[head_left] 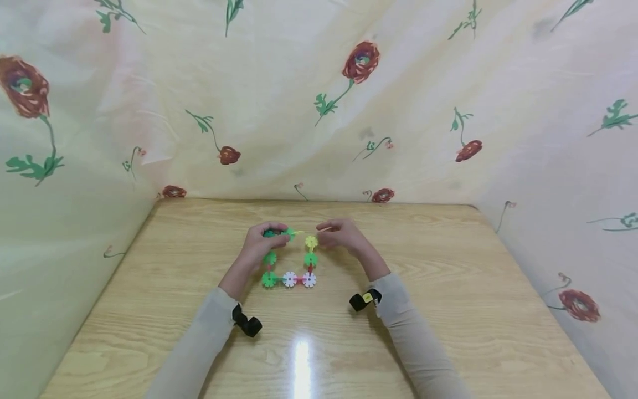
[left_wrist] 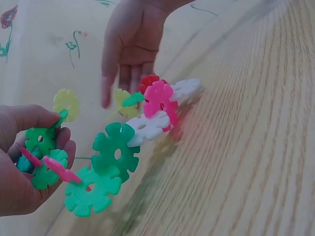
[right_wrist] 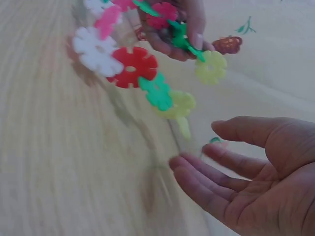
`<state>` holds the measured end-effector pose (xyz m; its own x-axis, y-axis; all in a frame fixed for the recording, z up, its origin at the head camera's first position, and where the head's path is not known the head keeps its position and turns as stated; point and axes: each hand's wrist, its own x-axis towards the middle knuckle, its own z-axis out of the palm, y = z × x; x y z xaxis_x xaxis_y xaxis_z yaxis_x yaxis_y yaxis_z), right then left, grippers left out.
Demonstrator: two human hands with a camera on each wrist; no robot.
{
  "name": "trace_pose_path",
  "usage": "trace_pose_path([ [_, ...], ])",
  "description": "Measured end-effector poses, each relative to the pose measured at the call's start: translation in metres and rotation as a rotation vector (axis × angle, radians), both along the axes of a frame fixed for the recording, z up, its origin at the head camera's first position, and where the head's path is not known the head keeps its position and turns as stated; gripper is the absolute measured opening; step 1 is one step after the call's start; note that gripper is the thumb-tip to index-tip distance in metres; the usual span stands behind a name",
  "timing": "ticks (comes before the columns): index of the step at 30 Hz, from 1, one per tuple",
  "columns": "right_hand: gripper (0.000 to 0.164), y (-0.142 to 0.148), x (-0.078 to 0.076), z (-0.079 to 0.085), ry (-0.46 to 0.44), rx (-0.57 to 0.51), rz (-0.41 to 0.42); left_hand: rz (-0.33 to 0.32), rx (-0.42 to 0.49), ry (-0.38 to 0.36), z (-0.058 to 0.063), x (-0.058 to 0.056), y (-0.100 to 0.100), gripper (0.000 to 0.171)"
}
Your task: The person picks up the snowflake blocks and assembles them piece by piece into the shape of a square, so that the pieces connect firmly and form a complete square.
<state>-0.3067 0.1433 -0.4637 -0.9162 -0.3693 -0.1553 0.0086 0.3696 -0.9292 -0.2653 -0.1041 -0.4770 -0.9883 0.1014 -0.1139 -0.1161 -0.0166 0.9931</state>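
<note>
My left hand [head_left: 259,242] pinches one end of a chain of interlocking snowflake discs [left_wrist: 116,153], thumb and fingers on its green pieces. Past the fingertips a yellow disc [right_wrist: 211,67] sticks out at that end. Green, pink, white and red discs run round in an open, roughly square loop. At the other end are yellow discs [head_left: 311,241], with a gap between them and the held end. Just right of that end is my right hand [head_left: 341,235], fingers apart and nothing in them; its palm and spread fingers [right_wrist: 211,182] show in the right wrist view.
The wooden table [head_left: 448,310] has a bright light reflection near its front. Flower-printed cloth [head_left: 279,100] hangs behind the table and along both sides. Each wrist wears a black strap with a small camera [head_left: 365,299].
</note>
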Motion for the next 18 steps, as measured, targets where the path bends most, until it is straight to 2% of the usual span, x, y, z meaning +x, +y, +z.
trace_pose_path([
  [3,0.038,-0.003,-0.001,-0.004,-0.086,-0.008,-0.003,0.006,-0.006,0.001,0.001,-0.001,0.0,0.034],
  [7,0.035,-0.008,-0.002,-0.011,-0.122,-0.068,-0.04,0.013,-0.011,-0.008,0.0,-0.003,0.0,0.033],
  [13,0.032,-0.013,0.0,-0.015,-0.119,-0.163,-0.112,0.016,-0.01,-0.006,-0.001,-0.007,-0.002,0.033],
  [18,0.028,-0.013,0.002,-0.015,-0.058,-0.219,-0.133,0.007,-0.009,0.007,-0.002,-0.011,-0.004,0.034],
])
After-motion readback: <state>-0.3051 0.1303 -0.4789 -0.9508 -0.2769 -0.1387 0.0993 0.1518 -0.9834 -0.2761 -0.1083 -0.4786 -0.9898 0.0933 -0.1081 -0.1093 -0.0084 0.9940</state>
